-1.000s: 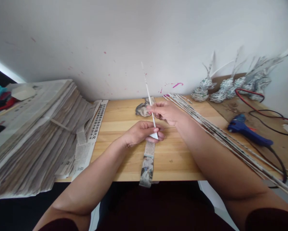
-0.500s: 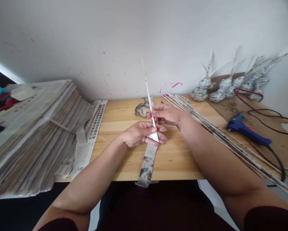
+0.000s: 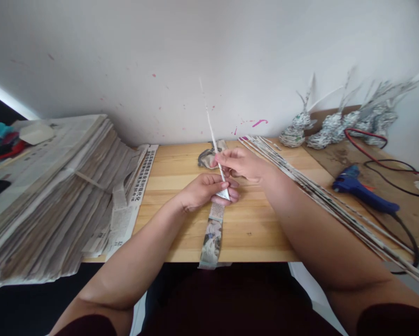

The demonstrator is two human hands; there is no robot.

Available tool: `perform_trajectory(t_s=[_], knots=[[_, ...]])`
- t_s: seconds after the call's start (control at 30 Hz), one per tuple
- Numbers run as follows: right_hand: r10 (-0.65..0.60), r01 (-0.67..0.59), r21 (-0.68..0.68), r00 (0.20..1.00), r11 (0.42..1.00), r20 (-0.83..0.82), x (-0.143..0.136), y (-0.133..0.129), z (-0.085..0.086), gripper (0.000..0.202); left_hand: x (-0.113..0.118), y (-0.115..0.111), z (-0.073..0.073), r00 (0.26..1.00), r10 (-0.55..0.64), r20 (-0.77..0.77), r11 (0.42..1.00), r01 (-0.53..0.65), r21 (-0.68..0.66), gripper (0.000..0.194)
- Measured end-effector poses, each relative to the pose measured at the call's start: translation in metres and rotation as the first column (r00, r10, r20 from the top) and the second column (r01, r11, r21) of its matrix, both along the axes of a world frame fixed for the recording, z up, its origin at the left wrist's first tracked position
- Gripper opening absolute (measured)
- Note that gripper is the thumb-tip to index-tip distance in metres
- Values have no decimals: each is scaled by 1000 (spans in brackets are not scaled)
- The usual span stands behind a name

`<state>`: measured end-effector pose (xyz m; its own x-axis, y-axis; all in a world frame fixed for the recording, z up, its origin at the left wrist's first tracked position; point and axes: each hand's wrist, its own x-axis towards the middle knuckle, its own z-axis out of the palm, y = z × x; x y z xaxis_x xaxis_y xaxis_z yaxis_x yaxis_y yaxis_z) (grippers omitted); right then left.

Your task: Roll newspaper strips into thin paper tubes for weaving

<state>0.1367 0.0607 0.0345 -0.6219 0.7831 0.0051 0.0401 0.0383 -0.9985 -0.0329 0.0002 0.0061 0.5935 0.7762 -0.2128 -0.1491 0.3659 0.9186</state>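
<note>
A thin rolled newspaper stick (image 3: 211, 125) rises from between my hands, leaning a little left at its tip. My left hand (image 3: 209, 189) is closed on its lower end, where the paper widens into a flat fold between thumb and fingers. Higher on the same stick, my right hand (image 3: 235, 163) pinches it between thumb and fingertips. From under the left hand a printed newspaper strip (image 3: 212, 235) hangs down over the table's front edge. Behind the hands lies a crumpled, dark-patterned piece (image 3: 206, 158), partly covered by the right hand.
On the left stands a tall stack of newspapers (image 3: 62, 200). Long paper sticks (image 3: 289, 172) lie across the right side of the wooden table (image 3: 261, 233). A blue glue gun (image 3: 365, 191) with its cord rests on brown board, and woven paper figures (image 3: 295, 130) stand by the wall.
The stick's tip has swung slightly left and up. My right hand has shifted a little up and left along with it, while the left hand keeps its hold.
</note>
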Motion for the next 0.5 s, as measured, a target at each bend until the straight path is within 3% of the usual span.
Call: perform_trajectory(t_s=[0.1, 0.17, 0.3, 0.5], knots=[[253, -256, -146, 967, 956, -43, 9, 5, -5, 38, -1, 0, 1, 996, -58, 67, 997, 61, -39, 32], [310, -321, -186, 947, 929, -86, 13, 8, -8, 33, -1, -1, 2, 989, -98, 114, 993, 105, -53, 31], [272, -290, -198, 956, 936, -114, 12, 11, -13, 30, -1, -1, 1, 985, -114, 132, 990, 123, -66, 31], [115, -123, -130, 991, 984, -71, 4, 8, -11, 33, 0, -3, -1, 996, -85, 35, 996, 86, -27, 29]])
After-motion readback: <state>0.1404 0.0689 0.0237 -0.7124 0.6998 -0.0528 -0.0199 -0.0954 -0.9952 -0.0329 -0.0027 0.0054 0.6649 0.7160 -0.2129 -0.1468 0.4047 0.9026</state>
